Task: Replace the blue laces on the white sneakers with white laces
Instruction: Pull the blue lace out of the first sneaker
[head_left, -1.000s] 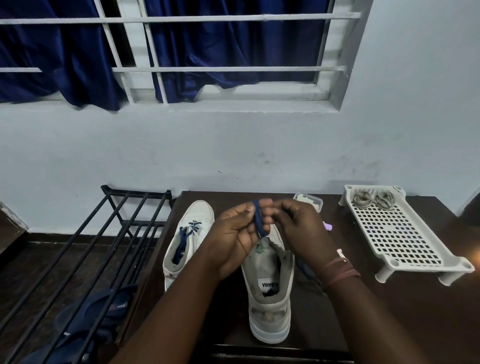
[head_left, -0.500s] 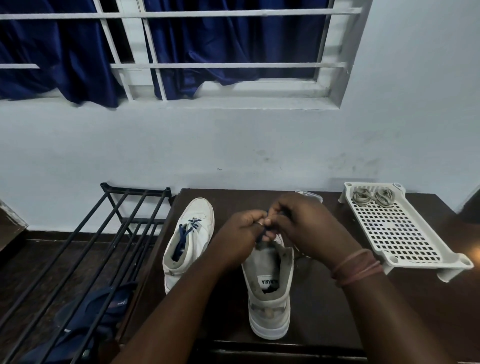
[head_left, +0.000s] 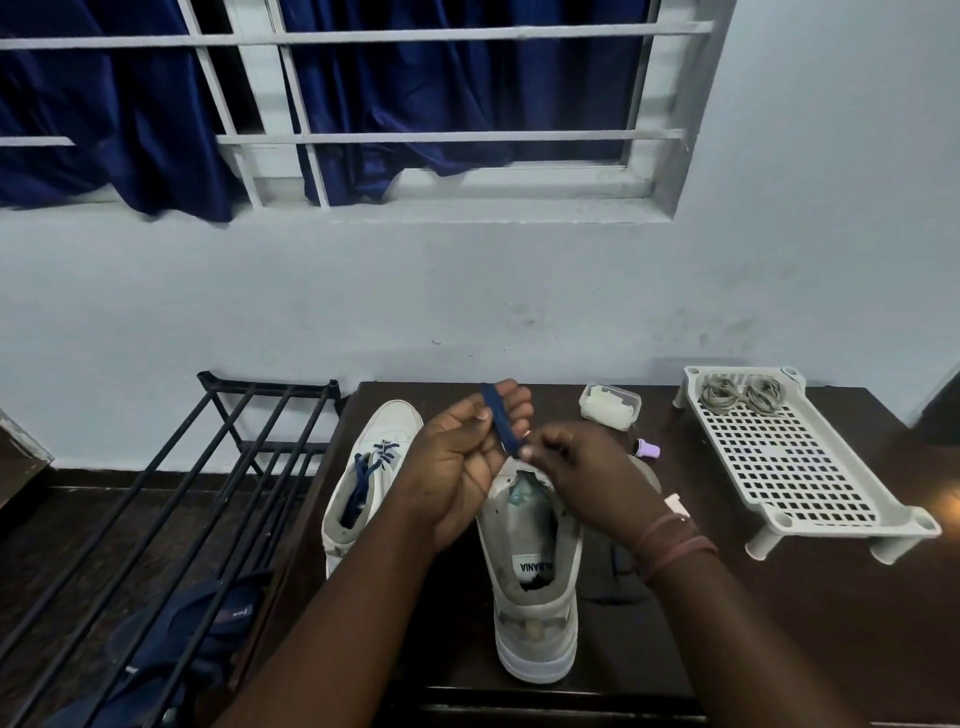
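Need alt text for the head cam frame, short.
Both hands, left hand and right hand, hold a blue lace above an unlaced white sneaker on a dark table. A second sneaker with blue lacing sits left; coiled pale laces rest on a white rack.

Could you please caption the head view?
Both hands hold a blue lace above one sneaker; the other remains blue-laced.

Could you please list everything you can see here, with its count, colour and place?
sneakers: two, white, on table; left one partly blue-laced
blue lace: one, held above near sneaker
laces: two coils, pale, on rack's far end
perforated rack: one, white, table right
small tub: one, white, table back
table: one, dark brown
shoe rack: one, black, left
curtains: dark blue, window
left hand, right hand: gripping blue lace
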